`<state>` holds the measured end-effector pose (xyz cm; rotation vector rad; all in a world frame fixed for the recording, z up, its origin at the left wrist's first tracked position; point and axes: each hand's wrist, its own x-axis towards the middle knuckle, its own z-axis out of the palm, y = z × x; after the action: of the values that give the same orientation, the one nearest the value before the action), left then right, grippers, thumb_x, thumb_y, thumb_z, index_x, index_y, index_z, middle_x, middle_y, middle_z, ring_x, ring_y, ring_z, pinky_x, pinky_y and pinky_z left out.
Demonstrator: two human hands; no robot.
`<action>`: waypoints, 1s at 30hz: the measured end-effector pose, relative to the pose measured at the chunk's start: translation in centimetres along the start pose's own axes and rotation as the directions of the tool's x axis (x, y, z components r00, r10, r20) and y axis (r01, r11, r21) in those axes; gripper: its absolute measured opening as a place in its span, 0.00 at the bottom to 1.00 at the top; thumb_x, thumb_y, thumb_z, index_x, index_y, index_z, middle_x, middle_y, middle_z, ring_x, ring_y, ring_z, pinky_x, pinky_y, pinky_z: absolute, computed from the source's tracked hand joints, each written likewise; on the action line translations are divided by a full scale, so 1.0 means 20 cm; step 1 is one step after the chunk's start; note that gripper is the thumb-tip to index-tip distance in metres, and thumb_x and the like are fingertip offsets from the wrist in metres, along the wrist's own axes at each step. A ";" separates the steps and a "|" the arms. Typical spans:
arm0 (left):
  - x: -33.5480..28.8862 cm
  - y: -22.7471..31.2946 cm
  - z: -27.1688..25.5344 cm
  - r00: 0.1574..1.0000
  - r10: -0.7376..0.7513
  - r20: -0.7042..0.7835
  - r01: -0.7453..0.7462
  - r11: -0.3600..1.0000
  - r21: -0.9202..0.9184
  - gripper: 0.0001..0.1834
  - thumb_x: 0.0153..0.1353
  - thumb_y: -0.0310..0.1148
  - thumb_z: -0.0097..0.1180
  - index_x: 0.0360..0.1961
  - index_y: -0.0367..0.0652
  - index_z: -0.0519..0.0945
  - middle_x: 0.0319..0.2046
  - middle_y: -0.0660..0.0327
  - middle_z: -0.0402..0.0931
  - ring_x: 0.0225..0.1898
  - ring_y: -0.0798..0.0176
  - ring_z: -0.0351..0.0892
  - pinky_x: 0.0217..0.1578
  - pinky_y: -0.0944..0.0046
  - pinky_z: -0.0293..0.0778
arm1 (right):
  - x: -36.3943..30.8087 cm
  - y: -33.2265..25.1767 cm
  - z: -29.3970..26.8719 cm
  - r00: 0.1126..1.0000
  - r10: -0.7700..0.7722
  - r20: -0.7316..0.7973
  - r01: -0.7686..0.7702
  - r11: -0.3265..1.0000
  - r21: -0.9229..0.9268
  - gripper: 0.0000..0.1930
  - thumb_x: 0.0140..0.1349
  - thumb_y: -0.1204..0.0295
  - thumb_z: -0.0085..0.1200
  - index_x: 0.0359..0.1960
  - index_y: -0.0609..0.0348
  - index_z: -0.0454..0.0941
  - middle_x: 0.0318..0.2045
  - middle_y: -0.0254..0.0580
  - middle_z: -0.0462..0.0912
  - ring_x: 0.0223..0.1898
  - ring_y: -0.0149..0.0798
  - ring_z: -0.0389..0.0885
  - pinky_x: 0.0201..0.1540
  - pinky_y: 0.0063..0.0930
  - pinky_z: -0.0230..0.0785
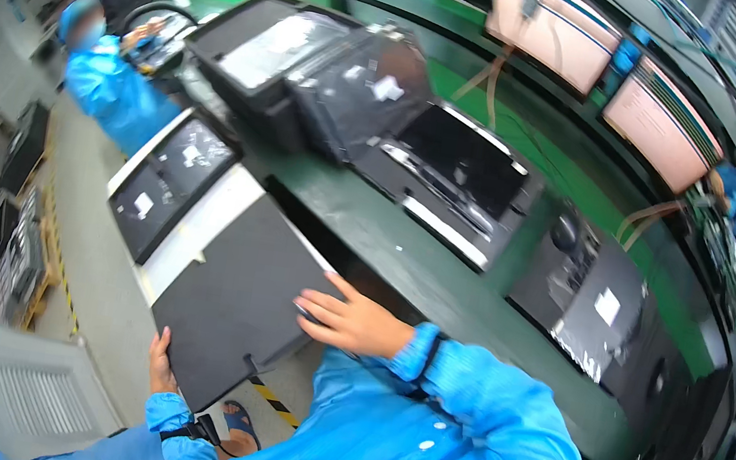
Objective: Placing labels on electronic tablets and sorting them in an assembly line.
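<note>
I hold a large dark grey flat panel (234, 296) tilted in front of me, over the near edge of the green workbench (404, 245). My left hand (162, 361) grips its lower left corner, fingers curled over the edge. My right hand (350, 320) rests on its right edge with the fingers spread flat against the panel. Both my sleeves are bright blue, with a dark strap at each wrist.
Several black screen housings lie along the bench: a bezel frame (456, 181), a bagged panel (365, 87), a rear cover (582, 295). A white cart (171, 181) holds stacked panels at left. A person in blue (110, 77) works at far left. Lit screens (552, 19) hang behind.
</note>
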<state>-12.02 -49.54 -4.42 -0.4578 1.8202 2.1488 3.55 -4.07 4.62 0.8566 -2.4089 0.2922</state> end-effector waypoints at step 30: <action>-1.60 -0.48 2.96 -0.183 -0.675 0.715 0.240 0.674 0.698 0.23 0.67 0.30 0.60 0.61 0.34 0.73 0.54 0.49 0.81 0.53 0.53 0.84 0.54 0.50 0.82 | -1.31 -0.78 -1.47 0.555 0.808 -0.197 -0.825 0.506 -0.251 0.21 0.57 0.68 0.66 0.53 0.55 0.80 0.53 0.46 0.83 0.52 0.47 0.83 0.56 0.46 0.75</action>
<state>17.72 9.93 9.27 0.4137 0.7572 0.8806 42.98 8.45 14.00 -0.5222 -2.5357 0.2474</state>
